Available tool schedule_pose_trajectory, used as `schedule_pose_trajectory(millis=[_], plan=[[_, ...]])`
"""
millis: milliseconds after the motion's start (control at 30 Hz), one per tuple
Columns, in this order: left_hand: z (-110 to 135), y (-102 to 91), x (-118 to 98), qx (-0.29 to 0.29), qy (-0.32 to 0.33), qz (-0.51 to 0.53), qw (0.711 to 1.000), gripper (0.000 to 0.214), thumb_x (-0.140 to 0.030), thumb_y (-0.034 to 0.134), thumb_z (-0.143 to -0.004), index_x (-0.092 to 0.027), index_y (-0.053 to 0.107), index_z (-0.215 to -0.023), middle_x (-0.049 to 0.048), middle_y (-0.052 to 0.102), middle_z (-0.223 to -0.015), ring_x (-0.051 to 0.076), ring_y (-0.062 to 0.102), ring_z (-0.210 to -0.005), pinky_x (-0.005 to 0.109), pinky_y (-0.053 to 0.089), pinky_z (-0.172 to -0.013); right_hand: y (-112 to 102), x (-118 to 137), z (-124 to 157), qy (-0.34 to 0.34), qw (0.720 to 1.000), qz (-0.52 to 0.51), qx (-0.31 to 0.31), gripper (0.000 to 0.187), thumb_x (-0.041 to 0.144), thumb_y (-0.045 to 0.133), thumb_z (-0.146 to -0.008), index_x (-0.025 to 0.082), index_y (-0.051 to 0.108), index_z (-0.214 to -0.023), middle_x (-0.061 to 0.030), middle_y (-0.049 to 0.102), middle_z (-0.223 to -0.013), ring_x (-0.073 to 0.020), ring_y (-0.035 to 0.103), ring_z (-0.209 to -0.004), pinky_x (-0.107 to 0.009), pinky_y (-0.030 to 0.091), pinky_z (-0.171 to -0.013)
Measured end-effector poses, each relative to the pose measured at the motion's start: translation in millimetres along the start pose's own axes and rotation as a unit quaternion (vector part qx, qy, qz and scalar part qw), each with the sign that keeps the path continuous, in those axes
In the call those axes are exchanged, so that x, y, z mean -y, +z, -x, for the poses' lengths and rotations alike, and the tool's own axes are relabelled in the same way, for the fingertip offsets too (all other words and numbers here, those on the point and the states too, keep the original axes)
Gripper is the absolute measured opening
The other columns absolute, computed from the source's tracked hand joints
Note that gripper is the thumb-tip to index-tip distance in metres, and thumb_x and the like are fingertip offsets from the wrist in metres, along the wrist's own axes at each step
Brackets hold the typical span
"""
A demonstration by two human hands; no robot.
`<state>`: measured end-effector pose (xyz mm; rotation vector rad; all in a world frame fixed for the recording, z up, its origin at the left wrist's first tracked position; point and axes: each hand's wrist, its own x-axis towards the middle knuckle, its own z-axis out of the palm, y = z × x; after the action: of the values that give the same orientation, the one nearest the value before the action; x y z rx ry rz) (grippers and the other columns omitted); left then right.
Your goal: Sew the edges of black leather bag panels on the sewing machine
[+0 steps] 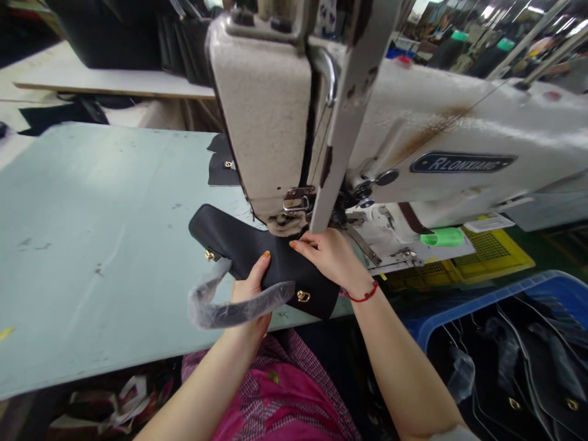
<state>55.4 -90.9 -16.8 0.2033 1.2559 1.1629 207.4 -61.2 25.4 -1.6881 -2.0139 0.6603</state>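
A black leather bag panel with gold ring fittings lies under the head of a white sewing machine. Its curved handle, wrapped in clear plastic, arches over my left wrist. My left hand grips the panel's near edge, thumb on top and fingers hidden underneath. Close beside the needle area, my right hand pinches the panel's upper edge between thumb and fingers. The needle and presser foot are mostly hidden behind the machine head and my right hand.
Another black piece with a gold fitting lies behind the machine head on the pale green table. To the right, a blue basket holds several similar black panels. A green roll rests at the machine bed, above yellow crates.
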Motion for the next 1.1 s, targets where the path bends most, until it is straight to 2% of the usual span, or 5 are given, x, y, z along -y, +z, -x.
schedule_pose_trajectory(millis=[233,533,833,967,1100], plan=[[-4.2,6.4,3.8,-0.088,0.027,0.084,0.992,0.020,-0.013,0.074,-0.072,-0.013,0.072,-0.092,0.0132,0.073,-0.108,0.029,0.070,-0.103,0.042,0.058,-0.094,-1.3,2.0,-0.3,0.007,1.000,-0.010,0.013,0.028,0.034,0.058,-0.093,0.016,0.072,-0.077,-0.0067,0.073,-0.079,-0.0167,0.065,-0.076,-0.024,0.039,-0.064],[-9.1,2.2,-2.3,-0.077,0.030,0.066,0.994,0.025,-0.014,0.078,-0.068,-0.013,0.073,-0.092,0.0110,0.074,-0.106,0.030,0.070,-0.103,0.043,0.060,-0.090,5.8,-2.4,1.3,0.012,0.999,-0.032,-0.006,0.026,0.037,0.057,-0.094,0.018,0.075,-0.089,-0.0074,0.075,-0.086,-0.0188,0.068,-0.083,-0.024,0.042,-0.068],[-35.4,-19.6,-16.0,0.025,0.037,-0.035,0.998,0.040,-0.027,0.086,-0.063,-0.021,0.074,-0.101,0.0069,0.073,-0.112,0.031,0.068,-0.106,0.044,0.057,-0.092,19.8,-6.8,8.5,0.015,0.994,-0.110,-0.019,0.030,0.033,0.054,-0.095,0.016,0.068,-0.074,-0.0034,0.066,-0.069,-0.0149,0.058,-0.067,-0.024,0.035,-0.060],[-49.1,-25.1,-33.5,0.090,0.038,-0.104,0.990,0.044,-0.031,0.085,-0.063,-0.020,0.074,-0.104,0.0078,0.074,-0.109,0.031,0.070,-0.098,0.042,0.058,-0.086,28.0,-6.7,14.4,0.007,0.986,-0.165,-0.014,0.036,0.034,0.049,-0.097,0.016,0.060,-0.068,0.0010,0.055,-0.061,-0.0112,0.046,-0.059,-0.023,0.030,-0.057],[-59.2,-22.4,-56.1,0.168,0.052,-0.169,0.970,0.049,-0.035,0.086,-0.058,-0.015,0.074,-0.101,0.0121,0.075,-0.099,0.033,0.071,-0.088,0.046,0.059,-0.080,42.6,-5.3,20.8,0.019,0.968,-0.251,-0.020,0.035,0.039,0.047,-0.098,0.016,0.062,-0.075,0.0019,0.052,-0.066,-0.0115,0.046,-0.064,-0.023,0.033,-0.060]])
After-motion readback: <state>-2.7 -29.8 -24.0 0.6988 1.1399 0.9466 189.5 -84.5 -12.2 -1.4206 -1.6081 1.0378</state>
